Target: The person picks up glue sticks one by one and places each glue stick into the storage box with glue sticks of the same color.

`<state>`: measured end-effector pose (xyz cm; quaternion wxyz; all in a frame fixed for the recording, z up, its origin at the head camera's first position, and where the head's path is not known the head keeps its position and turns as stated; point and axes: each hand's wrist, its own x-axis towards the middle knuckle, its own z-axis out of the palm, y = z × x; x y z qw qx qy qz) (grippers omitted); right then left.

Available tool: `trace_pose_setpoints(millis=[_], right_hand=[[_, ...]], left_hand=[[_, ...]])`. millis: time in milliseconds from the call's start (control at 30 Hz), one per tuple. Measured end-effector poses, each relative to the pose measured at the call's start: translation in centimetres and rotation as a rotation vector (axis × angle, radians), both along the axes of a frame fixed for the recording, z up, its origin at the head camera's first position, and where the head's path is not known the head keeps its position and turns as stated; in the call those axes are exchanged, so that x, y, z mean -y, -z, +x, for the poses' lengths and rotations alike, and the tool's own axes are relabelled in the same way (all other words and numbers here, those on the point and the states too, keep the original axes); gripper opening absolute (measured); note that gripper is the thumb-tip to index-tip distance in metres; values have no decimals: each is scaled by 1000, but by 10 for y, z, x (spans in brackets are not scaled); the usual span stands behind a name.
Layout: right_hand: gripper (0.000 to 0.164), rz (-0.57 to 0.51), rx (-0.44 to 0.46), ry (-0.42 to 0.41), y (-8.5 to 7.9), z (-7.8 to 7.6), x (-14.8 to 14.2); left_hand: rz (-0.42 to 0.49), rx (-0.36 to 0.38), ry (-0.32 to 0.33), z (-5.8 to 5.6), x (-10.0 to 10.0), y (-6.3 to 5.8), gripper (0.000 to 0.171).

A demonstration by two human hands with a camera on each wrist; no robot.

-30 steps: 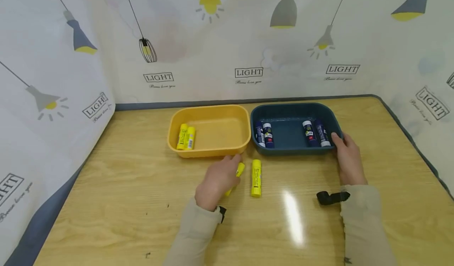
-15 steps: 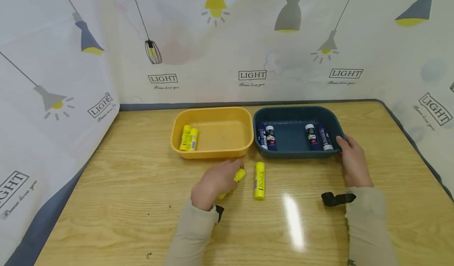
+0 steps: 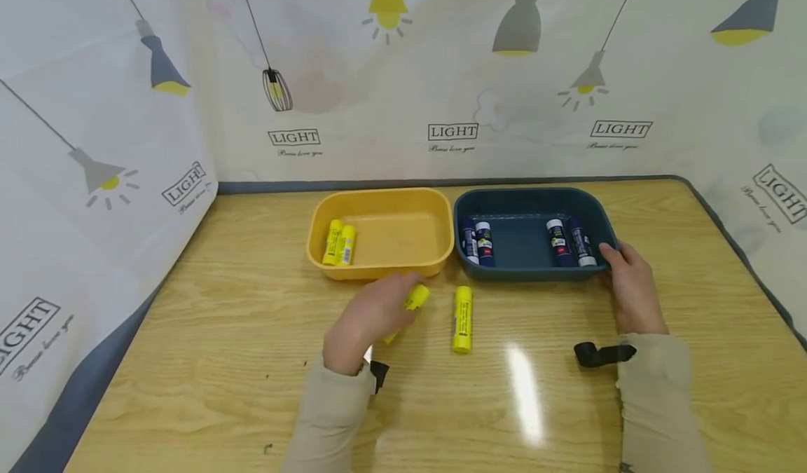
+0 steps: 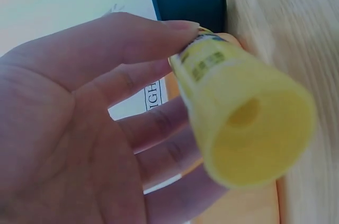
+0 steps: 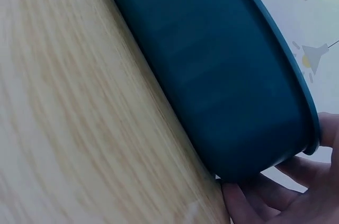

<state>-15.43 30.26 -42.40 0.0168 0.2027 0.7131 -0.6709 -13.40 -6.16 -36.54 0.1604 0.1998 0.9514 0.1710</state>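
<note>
My left hand (image 3: pixel 368 315) pinches a yellow glue stick (image 3: pixel 417 298) between thumb and fingers, just in front of the yellow tray (image 3: pixel 403 238). In the left wrist view the hollow end of that glue stick (image 4: pixel 254 128) faces the camera. Another yellow glue stick (image 3: pixel 463 319) lies on the table to the right of this hand. My right hand (image 3: pixel 633 287) grips the near right corner of the dark blue tray (image 3: pixel 520 245), thumb at the rim and fingers against the outer wall, as the right wrist view shows.
Two yellow glue sticks (image 3: pixel 339 243) lie at the left end of the yellow tray. Several navy glue sticks (image 3: pixel 559 243) lie in the blue tray, at both its ends. The trays stand side by side near the wall covering (image 3: pixel 378 158) behind the wooden table (image 3: pixel 252 403).
My left hand has moved slightly left with the glue stick, which sits tilted in its grip. The right hand keeps its hold on the blue tray. The head view has shifted a little.
</note>
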Motion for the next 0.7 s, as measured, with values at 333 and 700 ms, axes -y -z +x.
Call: trace_pose_setpoints(millis=[333,700], right_hand=[[69,11,-8,9,-1,-3,-1],[68,-39,-41,7,3,1,-2]], left_hand=[[71,-2,-31,1,6,-6,46],[26,5,-64,-15,17,-37,50]])
